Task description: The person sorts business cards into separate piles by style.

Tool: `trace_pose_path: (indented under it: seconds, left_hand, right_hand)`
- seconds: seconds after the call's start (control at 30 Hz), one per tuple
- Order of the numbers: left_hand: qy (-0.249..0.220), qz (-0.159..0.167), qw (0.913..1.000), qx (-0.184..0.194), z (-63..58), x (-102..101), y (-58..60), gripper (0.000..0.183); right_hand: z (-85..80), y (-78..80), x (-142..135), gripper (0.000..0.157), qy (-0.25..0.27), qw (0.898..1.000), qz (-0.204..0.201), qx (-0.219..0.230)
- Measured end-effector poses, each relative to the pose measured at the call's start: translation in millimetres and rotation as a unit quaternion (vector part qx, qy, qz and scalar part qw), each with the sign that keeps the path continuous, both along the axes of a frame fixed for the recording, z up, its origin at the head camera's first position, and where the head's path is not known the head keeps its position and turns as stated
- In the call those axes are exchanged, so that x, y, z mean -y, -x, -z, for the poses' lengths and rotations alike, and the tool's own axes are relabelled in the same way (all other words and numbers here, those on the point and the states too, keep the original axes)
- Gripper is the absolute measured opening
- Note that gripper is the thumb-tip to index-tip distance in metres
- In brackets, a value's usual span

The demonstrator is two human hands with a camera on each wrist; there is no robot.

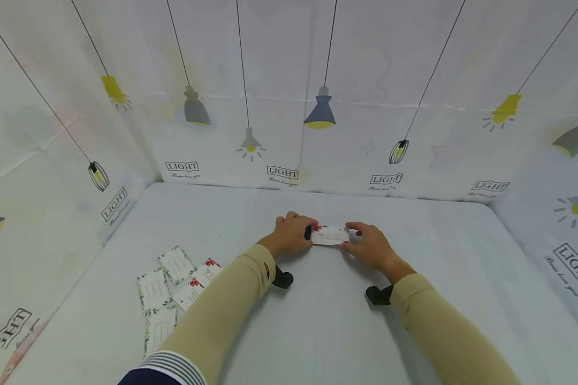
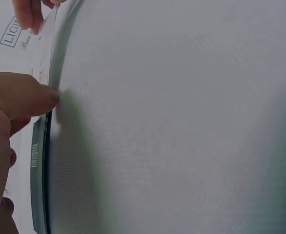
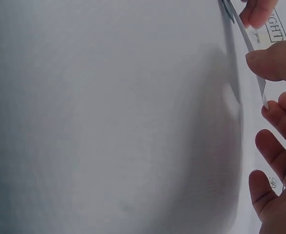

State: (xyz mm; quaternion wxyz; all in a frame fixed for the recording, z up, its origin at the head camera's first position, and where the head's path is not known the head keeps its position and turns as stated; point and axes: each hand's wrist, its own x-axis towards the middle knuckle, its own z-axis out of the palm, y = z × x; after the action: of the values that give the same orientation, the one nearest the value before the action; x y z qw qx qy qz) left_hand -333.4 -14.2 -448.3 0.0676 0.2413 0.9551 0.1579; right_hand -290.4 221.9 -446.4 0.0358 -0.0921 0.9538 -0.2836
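Above the far middle of the table, both hands hold a white card (image 1: 330,235) printed with red flowers and small text. At its left end my left hand (image 1: 293,233) grips a flat dark green piece (image 2: 38,185), which bears a small pale square print, together with the card. The thumb (image 2: 45,97) lies along the near edge. Whether the green piece is a sleeve or another card, I cannot tell. My right hand (image 1: 371,248) pinches the card's right end between thumb (image 3: 264,61) and forefinger; the other fingers are spread apart.
At the left of the white-covered table (image 1: 327,331) lie several cards: some leaf-bordered, such as one card (image 1: 154,289), and red-flowered ones, like another card (image 1: 207,272), partly behind the left sleeve (image 1: 226,315). A lamp-printed curtain (image 1: 289,75) stands round the table's back and sides.
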Motion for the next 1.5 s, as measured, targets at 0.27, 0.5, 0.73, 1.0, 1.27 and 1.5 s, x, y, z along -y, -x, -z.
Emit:
trace_pose_path:
  seconds: [0.27,0.5,0.73,1.0,1.27,1.5]
  left_hand:
    - [0.017,0.000,0.9999,0.001,-6.6,-1.6,-1.8,0.055]
    - [0.003,-0.007,1.0000,0.005,-7.6,0.2,-2.3,0.053]
    - [-0.003,-0.010,0.9999,0.004,-4.8,1.0,-1.8,0.053]
    - [-0.003,-0.007,1.0000,0.005,-3.0,-0.4,-1.3,0.054]
    - [-0.005,-0.006,0.9999,0.010,-4.7,-2.2,-1.4,0.054]
    - [-0.025,-0.017,0.9995,0.010,-5.1,2.2,-4.1,0.056]
  right_hand:
    - [4.8,4.0,1.1,0.059,0.015,1.000,0.007,0.012]
    - [5.2,7.1,1.6,0.060,0.013,1.000,0.013,0.017]
    - [4.6,6.7,2.0,0.061,0.009,1.000,0.011,0.019]
    - [8.0,6.9,2.9,0.060,0.008,1.000,0.011,0.016]
    - [7.4,7.5,2.4,0.062,-0.001,1.000,0.012,0.016]
    - [6.9,5.1,2.4,0.063,-0.001,0.999,0.016,0.031]
